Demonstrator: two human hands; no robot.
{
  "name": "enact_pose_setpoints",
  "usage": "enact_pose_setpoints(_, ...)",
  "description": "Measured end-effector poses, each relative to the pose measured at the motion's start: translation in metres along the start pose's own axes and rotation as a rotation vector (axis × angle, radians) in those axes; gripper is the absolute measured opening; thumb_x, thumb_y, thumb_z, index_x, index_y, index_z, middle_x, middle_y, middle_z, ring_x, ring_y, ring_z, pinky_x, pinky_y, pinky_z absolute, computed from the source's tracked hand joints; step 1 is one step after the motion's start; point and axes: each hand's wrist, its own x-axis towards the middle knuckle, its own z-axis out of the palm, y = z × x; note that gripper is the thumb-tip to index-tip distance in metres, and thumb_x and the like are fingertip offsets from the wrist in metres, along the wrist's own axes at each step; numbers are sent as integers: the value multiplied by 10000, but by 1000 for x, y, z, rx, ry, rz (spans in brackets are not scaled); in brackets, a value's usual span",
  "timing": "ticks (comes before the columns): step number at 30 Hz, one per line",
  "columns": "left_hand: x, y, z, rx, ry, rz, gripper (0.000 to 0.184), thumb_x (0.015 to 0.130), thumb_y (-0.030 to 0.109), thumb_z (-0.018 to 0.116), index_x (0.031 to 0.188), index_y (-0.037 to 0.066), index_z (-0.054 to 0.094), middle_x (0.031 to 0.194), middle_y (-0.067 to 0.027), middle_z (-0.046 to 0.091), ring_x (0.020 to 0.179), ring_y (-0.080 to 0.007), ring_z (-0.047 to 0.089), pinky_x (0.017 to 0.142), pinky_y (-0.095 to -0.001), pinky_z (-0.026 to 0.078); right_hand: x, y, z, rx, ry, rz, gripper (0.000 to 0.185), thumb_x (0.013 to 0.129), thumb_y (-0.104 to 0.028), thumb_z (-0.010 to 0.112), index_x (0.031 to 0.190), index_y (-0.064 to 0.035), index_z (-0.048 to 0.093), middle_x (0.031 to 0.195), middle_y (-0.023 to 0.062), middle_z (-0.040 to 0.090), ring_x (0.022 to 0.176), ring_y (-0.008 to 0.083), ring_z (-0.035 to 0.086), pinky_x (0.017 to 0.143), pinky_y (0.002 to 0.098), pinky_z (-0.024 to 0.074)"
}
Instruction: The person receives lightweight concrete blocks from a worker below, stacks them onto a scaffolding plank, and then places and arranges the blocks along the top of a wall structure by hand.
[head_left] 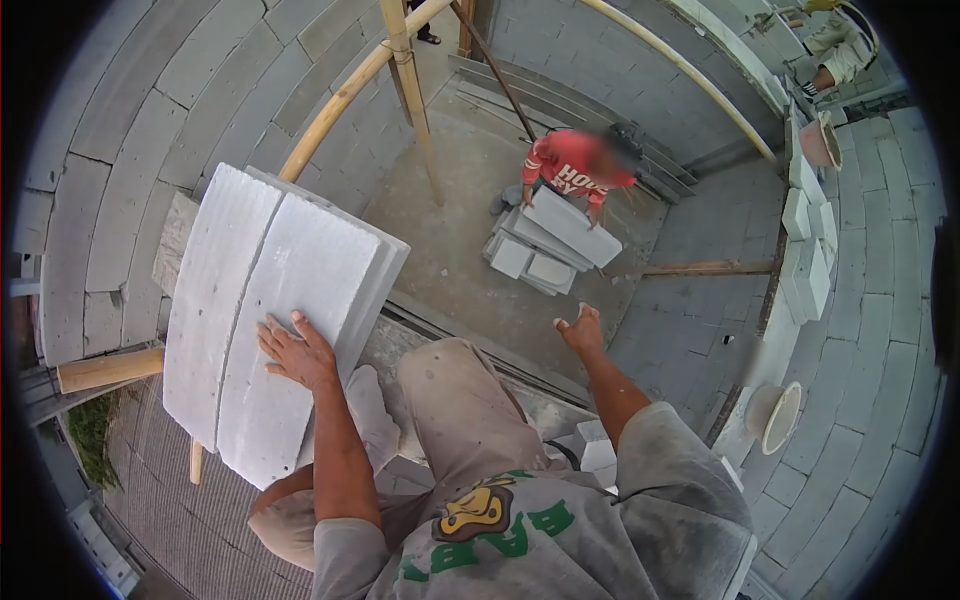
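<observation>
On the blocks [290, 270] at near left, lays the left hand [300, 352], palm down, fingers apart. Holds the right hand [581, 332] in the air, well right of them, thumb and fingers apart. Faces a pole [335, 105] just beyond, then a far person [562, 165] gripping a slab [572, 226].

Two long, pale grey blocks, a left one [215, 280] and a right one [300, 270], lay side by side with a narrow dark seam between them, their broad faces up and marked with small pits. The left hand [300, 350] was spread flat on the right one, near the seam. More block edges showed beneath, slightly offset along the right side.
</observation>
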Motion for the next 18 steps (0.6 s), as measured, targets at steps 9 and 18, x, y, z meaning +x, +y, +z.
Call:
enact_pose_setpoints(9,0,-3,4,10,15,0,693,924,589,297,1392,81,364,1479,-140,266,1390,-273,190,1068,-622,98,8,28,-52,-105,37,97,849,711,-284,742,1377,-21,287,1384,214,328,1293,371,325,1039,413,336)
enact_pose_setpoints(18,-1,0,2,20,14,-7,667,933,554,309,1385,67,370,1475,-146,273,1388,-292,187,1072,-617,93,29,-18,-79,-690,153,-516,1002,708,-287,742,1474,-176,106,1497,173,151,1398,338,127,1100,523,169)
